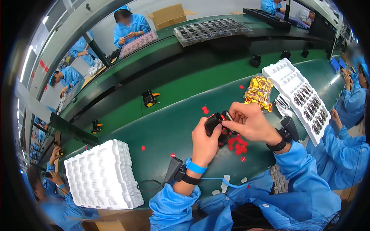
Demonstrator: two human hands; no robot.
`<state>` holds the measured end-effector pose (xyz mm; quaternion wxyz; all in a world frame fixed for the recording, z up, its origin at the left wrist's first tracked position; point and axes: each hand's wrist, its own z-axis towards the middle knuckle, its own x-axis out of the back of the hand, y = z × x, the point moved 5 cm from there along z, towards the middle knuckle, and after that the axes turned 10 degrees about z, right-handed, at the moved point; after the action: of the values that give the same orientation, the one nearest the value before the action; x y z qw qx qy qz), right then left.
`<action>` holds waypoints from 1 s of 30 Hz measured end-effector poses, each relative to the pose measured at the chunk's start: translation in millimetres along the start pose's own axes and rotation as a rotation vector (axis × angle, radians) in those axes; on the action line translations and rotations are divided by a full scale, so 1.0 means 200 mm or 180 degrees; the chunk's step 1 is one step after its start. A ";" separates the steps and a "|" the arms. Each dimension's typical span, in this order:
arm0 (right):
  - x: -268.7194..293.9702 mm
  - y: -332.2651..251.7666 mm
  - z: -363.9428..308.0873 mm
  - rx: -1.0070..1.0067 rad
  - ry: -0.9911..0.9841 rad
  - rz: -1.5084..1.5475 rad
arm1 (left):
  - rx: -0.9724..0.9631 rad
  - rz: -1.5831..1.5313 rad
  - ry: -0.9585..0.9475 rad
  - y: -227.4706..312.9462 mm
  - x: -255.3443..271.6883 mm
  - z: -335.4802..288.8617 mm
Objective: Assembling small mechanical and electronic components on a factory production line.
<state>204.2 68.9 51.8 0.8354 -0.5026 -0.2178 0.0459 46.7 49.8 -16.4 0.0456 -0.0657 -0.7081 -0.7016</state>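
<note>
Near the frame's centre, the black plastic housing (211,124) could have slipped had the left hand (204,140), thumb and fingers wrapped round it, loosened; the right hand (250,123), its fingers curled at the housing's right side, gripping what I could not tell, might have scattered the loose red pieces (237,145) below. The housing's long axis seemed to slant toward the upper right; its front end was unclear.
</note>
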 end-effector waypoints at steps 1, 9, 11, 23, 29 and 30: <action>-0.01 0.00 0.01 -0.0015 -0.0030 -0.0028 | -0.0255 0.0265 0.0181 -0.01 0.01 0.01; -0.07 0.22 0.00 -0.0333 -0.0136 0.0705 | -0.0398 0.0697 0.0405 -0.01 0.01 0.01; -0.05 0.22 -0.01 -0.0892 -0.0236 0.1344 | -0.0611 0.0641 0.0567 -0.02 0.01 0.03; -0.02 0.24 -0.04 -0.0116 -0.0066 0.0567 | -0.0465 0.0345 0.0164 -0.06 -0.04 0.03; -0.03 0.25 -0.04 -0.0607 -0.0074 0.1010 | -0.0456 0.0549 0.0208 -0.06 -0.02 0.02; -0.03 0.24 -0.04 -0.0383 -0.0076 0.0848 | -0.0460 0.0545 0.0216 -0.05 -0.02 0.02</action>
<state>208.4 83.9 5.4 0.7876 -0.5756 -0.1613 0.1493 49.5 54.1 -27.3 0.1244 -0.1053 -0.6456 -0.7461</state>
